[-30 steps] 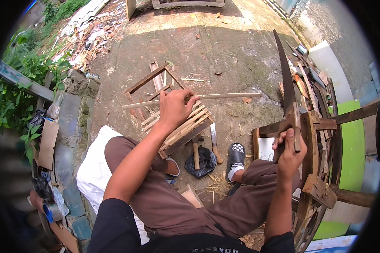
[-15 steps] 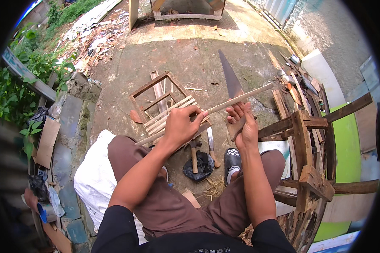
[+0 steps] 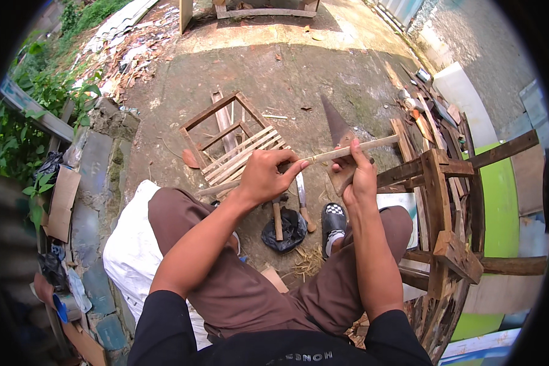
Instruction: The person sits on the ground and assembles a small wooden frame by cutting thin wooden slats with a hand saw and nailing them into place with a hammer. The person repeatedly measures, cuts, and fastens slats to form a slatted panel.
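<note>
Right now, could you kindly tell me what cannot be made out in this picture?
All in the head view:
Saw: partly covered by the stick and right fingers.
Stick: one stretch hidden by the left fingers.
Black bag: any contents hidden by its folds.
Far wooden frame: cut off by the top edge.

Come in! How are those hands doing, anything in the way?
Left hand: gripping thin wooden strip. Right hand: holding handsaw, thumb at strip. Strip crosses in front of handsaw.

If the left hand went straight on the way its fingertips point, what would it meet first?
Probably the handsaw in the right hand, along the thin wooden strip the left hand pinches, though depth is unclear.
</note>
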Motion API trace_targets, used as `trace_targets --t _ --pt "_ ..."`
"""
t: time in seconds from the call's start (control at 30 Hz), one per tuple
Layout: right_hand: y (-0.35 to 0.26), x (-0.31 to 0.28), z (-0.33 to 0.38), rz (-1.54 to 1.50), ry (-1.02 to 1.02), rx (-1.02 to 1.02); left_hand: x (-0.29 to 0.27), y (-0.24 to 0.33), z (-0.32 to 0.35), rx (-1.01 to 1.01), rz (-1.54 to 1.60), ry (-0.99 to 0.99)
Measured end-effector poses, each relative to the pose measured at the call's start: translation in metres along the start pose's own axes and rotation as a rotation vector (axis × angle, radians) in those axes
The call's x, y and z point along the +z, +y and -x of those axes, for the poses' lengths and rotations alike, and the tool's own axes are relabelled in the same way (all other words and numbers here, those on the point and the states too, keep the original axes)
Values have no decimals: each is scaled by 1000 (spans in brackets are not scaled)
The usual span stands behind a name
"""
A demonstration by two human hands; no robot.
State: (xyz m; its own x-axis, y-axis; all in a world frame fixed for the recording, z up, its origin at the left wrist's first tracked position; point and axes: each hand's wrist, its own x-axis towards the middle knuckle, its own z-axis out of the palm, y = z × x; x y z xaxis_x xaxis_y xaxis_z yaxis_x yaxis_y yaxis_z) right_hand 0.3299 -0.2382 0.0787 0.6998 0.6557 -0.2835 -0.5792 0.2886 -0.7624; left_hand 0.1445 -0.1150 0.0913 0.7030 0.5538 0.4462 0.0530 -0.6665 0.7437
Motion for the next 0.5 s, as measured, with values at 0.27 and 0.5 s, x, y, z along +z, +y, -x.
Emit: trace_targets --t 0.27,0.5 --pt "-3 4 5 52 85 -41 10 -2 -6 -44 -29 -62" --pt "-8 12 27 618 89 -578 25 0 -15 -178 -223 -146"
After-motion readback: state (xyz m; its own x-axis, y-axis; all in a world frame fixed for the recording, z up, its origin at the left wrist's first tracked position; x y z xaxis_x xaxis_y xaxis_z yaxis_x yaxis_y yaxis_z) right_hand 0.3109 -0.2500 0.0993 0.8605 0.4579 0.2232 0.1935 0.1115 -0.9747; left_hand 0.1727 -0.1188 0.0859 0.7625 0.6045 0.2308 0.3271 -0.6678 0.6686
